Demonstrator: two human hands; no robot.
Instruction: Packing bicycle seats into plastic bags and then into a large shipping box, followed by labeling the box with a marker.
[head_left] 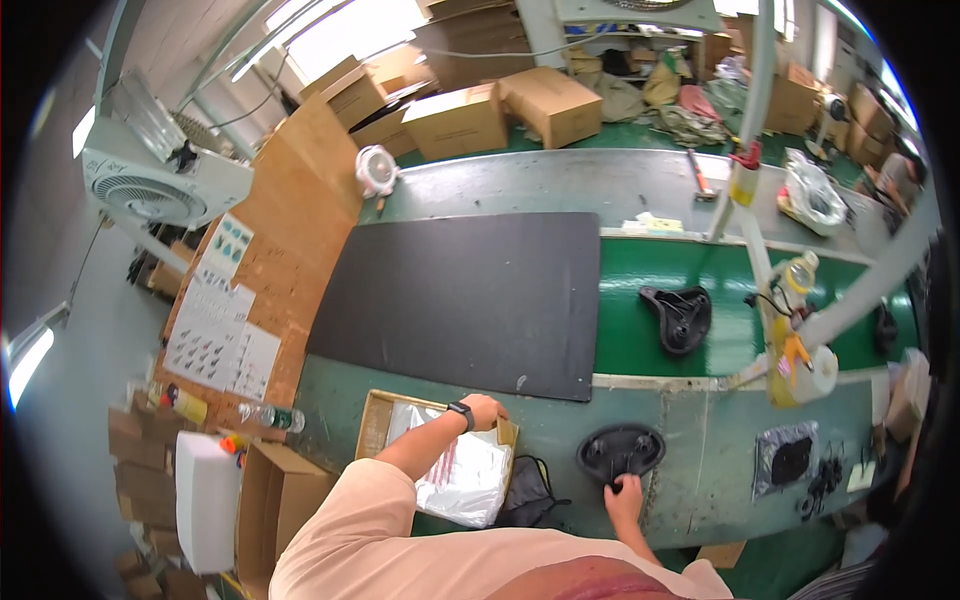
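This place is looking like a factory workshop with an assembly line. Right of centre, a green belt (625, 335) is lying between 2 long benches (690, 420), and a black saddle (683, 320) is sitting on it; another saddle (620, 452) is being handled at the near bench (705, 475), at lower centre. At the left, printed sheets (205, 335) are hanging on a wooden board (310, 175), with a fan (150, 197) jutting above them. Along the top, cartons (455, 122) are standing in a pile. At upper right, a hammer (700, 178) is lying on the far bench (520, 180).

Bright window (355, 38), green floor (622, 134), long grey bench (480, 185)
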